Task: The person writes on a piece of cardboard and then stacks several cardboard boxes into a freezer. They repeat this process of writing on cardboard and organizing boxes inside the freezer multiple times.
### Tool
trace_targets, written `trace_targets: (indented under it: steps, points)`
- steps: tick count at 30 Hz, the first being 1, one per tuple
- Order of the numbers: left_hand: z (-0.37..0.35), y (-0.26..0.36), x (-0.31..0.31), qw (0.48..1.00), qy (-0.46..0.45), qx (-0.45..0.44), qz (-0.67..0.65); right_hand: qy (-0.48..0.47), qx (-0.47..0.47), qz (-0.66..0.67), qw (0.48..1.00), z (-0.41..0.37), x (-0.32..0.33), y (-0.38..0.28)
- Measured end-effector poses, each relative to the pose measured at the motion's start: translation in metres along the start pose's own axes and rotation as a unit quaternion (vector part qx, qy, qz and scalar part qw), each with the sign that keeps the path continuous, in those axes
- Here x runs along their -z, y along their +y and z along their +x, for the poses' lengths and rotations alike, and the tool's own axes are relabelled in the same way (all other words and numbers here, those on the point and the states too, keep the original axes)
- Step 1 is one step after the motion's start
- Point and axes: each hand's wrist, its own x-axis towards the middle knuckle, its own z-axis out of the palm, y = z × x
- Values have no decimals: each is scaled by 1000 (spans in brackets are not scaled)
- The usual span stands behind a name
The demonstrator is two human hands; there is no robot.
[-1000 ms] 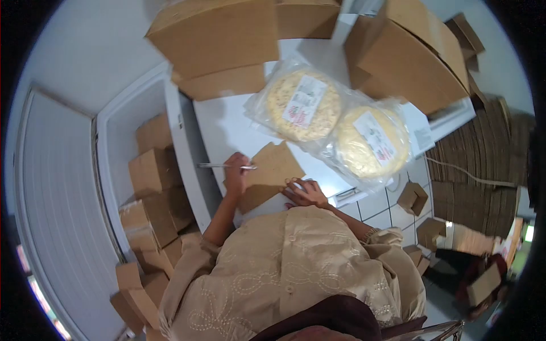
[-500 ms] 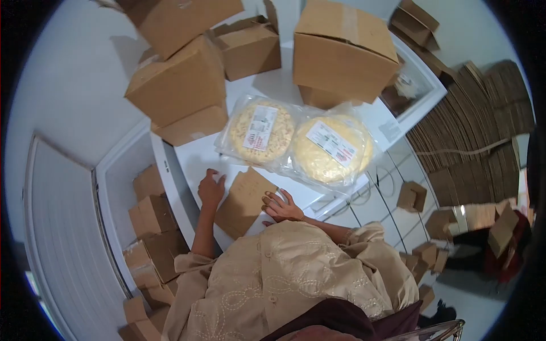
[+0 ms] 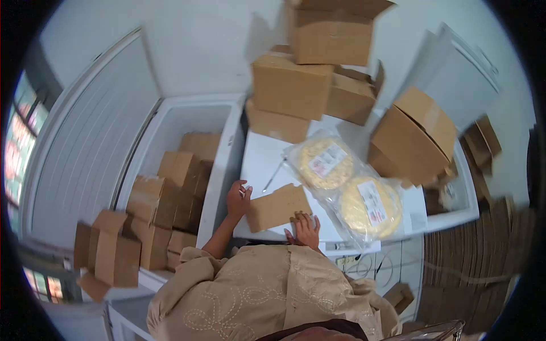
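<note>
A flat brown cardboard piece (image 3: pixel 277 208) lies on the white freezer top in front of me. My right hand (image 3: pixel 306 229) rests on its right end, fingers spread over the surface and thumb near the front edge. At the cardboard's left end is my left hand (image 3: pixel 238 199), thumb and index finger apart, with nothing visible in it. A thin pen (image 3: pixel 274 175) lies just beyond the cardboard. To the right are two round, flat foods in clear plastic with printed labels: a speckled one (image 3: pixel 322 165) and a plain yellow one (image 3: pixel 367 211).
Cardboard boxes (image 3: pixel 291 88) are stacked at the back, with another large box (image 3: pixel 409 136) at the right. On the left, an open chest freezer (image 3: pixel 149 133) holds several boxes (image 3: pixel 181 170). Stacked flattened cardboard (image 3: pixel 460 250) stands at the right. Cables lie on the tiled floor (image 3: pixel 389 261).
My view has turned left, so everything appears shifted right and more of the open freezer shows. The pen has come into sight. My right hand stays on the cardboard, my left beside it.
</note>
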Motion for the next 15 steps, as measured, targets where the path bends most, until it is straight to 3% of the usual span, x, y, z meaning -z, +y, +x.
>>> trace_targets:
  steps: [1, 4, 8, 10, 14, 15]
  points:
    - [-9, -8, 12, 1000, 26, 4, -5, -9, 31, 11, 999, 2, 1, -2]
    - [-57, -36, 47, 993, 113, 22, 37, 7, 4, -10, 1000, 0, 0, -1]
    - [-109, -61, 86, 982, 83, 139, 100, -23, 6, 37, 999, 1, 0, -4]
    - [-128, -68, 103, 970, 103, 67, 212, -17, 2, 48, 999, 7, 4, -4]
    - [-154, -75, 123, 960, 96, 142, 222, -69, -40, 105, 991, 18, 13, -8]
    - [-156, -78, 126, 959, 96, 104, 246, -40, -41, 118, 991, 15, 9, -2]
